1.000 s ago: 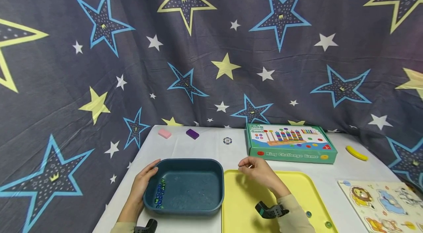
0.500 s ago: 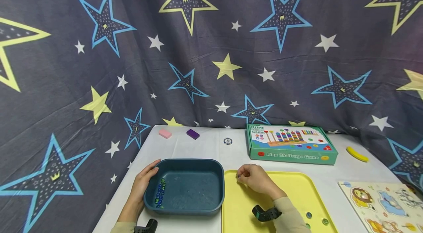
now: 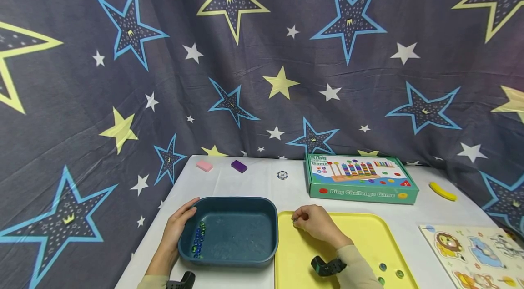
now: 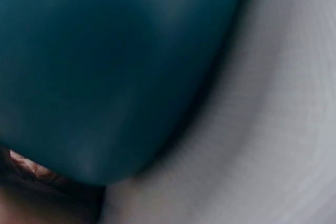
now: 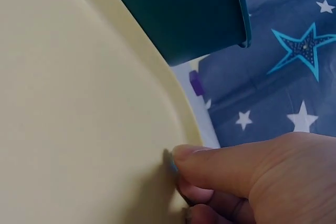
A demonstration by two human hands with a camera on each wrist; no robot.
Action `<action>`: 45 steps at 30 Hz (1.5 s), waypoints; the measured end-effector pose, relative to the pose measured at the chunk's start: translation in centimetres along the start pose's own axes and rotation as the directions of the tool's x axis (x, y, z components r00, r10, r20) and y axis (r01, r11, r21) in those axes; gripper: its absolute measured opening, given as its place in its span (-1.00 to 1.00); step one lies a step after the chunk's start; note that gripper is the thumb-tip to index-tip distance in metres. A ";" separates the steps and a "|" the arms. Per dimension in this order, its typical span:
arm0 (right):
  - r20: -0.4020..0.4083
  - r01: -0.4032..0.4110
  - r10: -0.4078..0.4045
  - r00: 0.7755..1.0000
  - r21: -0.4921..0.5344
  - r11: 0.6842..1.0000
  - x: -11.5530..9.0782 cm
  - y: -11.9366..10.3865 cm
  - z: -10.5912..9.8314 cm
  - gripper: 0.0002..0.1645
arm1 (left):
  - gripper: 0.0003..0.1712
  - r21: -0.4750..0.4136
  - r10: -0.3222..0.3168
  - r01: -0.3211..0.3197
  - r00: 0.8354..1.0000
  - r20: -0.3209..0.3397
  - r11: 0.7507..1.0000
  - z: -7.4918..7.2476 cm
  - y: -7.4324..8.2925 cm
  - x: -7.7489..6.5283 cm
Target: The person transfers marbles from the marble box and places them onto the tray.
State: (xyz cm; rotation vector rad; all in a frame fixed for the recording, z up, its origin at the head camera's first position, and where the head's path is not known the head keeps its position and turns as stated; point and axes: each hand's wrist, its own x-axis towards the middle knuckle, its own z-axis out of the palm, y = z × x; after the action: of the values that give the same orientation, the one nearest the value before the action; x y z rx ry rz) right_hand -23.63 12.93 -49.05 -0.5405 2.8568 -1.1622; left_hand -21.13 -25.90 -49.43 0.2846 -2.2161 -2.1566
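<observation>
My left hand (image 3: 173, 230) holds the left side of a dark teal basin (image 3: 241, 262), thumb at its rim. Inside, along the basin's left wall, lie several blue and green glass marbles (image 3: 199, 237). Over the far left corner of the yellow tray (image 3: 337, 230), my right hand (image 3: 319, 224) pinches a small marble between thumb and index finger. Only a bluish sliver of that marble (image 5: 174, 166) shows beside the thumb in the right wrist view. On the tray's right part lie a dark marble (image 3: 382, 266), a green marble (image 3: 400, 274) and another green one near the sleeve.
A green Ring Challenge Game box (image 3: 362, 179) stands behind the tray. At the back are a pink block (image 3: 204, 166), a purple block (image 3: 239, 166) and a round chip (image 3: 282, 174). Right of them lie a yellow curved piece (image 3: 442, 191) and an animal puzzle board (image 3: 471, 252).
My right hand has come down to the tray's far left corner and pinched a marble. The green marble at right has rolled left; another shows by the sleeve. My left hand stays put.
</observation>
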 end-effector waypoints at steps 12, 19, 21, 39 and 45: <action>-0.046 0.021 -0.014 0.999 0.159 0.987 -0.1 -3.1 -1.7 -0.92 | -0.48 -0.001 0.012 -0.012 1.000 0.008 1.000 -0.1 0.0 0.0; -0.017 0.102 -0.102 0.995 0.336 0.936 -0.1 -7.8 -0.9 -0.86 | -0.48 0.017 0.013 -0.013 1.000 0.000 1.000 -0.2 0.0 0.0; -0.005 0.136 -0.144 0.990 0.344 0.929 0.1 -8.9 0.0 -0.88 | -0.47 0.018 0.016 -0.016 1.000 0.001 1.000 -0.2 0.0 0.0; 0.336 0.330 -0.374 0.864 0.183 0.926 2.3 -14.7 7.7 -0.80 | -0.45 0.001 0.002 -0.002 1.000 0.027 1.000 -0.3 0.0 -0.3; 0.453 0.320 -0.325 0.830 0.091 0.943 2.4 -15.8 9.4 -0.73 | -0.45 0.004 -0.002 0.002 1.000 0.028 1.000 -0.2 0.1 -0.1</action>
State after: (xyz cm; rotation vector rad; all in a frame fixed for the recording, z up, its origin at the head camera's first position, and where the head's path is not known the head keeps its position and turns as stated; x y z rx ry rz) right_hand -19.69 -4.66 -44.81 -1.1632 2.4003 -0.9135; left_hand -21.00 -26.08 -49.35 0.2585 -2.2365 -2.1708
